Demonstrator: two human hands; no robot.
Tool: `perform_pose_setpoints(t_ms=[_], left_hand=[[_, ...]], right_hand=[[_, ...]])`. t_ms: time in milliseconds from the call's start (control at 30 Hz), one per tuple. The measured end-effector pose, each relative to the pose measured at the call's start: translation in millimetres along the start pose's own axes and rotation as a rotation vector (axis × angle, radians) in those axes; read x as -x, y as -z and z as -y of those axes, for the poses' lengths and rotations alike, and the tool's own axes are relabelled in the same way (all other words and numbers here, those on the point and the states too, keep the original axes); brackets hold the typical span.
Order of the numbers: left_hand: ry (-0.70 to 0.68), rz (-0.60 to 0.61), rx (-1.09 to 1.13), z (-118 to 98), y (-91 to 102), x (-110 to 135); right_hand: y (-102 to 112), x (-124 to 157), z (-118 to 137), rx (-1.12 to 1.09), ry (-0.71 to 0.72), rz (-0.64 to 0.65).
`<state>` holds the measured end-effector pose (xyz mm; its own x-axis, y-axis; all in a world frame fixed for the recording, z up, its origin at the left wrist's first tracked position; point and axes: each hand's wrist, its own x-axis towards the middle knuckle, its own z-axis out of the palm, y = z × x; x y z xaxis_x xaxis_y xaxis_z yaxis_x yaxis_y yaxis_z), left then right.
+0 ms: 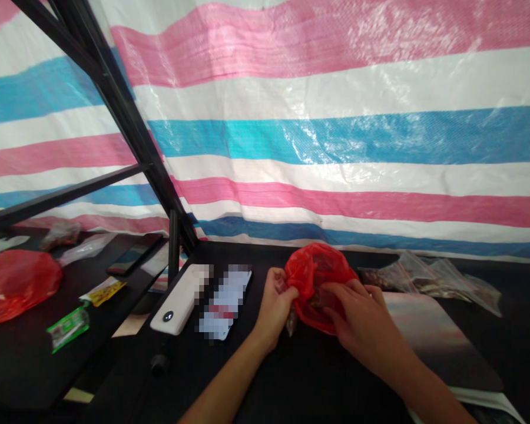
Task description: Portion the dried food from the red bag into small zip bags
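Note:
A crumpled red plastic bag [318, 259] stands on the black table with its mouth turned up towards me. My left hand [274, 306] pinches the left side of its rim, fingers closed on the thin film. A small clear tip of plastic [291, 324] pokes out below those fingers; what it belongs to is hidden. On the other side, my right hand [357, 315] has its fingers curled over the rim and partly into the mouth. The bag's contents are mostly covered by folds and fingers, with something brownish faintly visible.
Clear zip bags with dark dried contents [446, 281] lie at the back right, behind a grey laptop-like slab [441, 335]. Left are a white power bank [181, 300] and a blurred phone [227, 300]. A neighbouring table holds another red bag [17, 285] and snack packets [68, 328].

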<state>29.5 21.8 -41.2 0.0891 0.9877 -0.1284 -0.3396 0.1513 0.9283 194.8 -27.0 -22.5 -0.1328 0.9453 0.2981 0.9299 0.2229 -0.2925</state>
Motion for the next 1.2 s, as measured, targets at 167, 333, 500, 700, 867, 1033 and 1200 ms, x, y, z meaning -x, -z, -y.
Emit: perform_pose_setpoints(t_ms=[167,333,500,700,867,1033,1200], left_hand=[[-0.387,-0.071,-0.428,-4,1.0,3],[-0.390,-0.020,-0.577,-3,1.0,10],[-0.478,0.035,-0.593,3,-1.4,17],[-0.565,0.180,-0.601,12,-2.6,22],[-0.551,0.203,-0.571,12,-7.4,28],[-0.491,0.218,-0.514,9,-9.5,30],[-0.467,0.161,-0.560,7,-9.8,34]], right_hand=[[6,-7,-10,-0.022,-0.030,-0.076],[23,-10,-14,-0.041,0.062,-0.303],[28,-4,2,-0.102,0.259,-0.330],[28,2,14,0.003,0.504,-0.315],[30,1,9,0.043,0.561,-0.312],[33,0,-1,0.004,0.494,-0.407],[45,-6,-24,-0.019,0.299,-0.460]])
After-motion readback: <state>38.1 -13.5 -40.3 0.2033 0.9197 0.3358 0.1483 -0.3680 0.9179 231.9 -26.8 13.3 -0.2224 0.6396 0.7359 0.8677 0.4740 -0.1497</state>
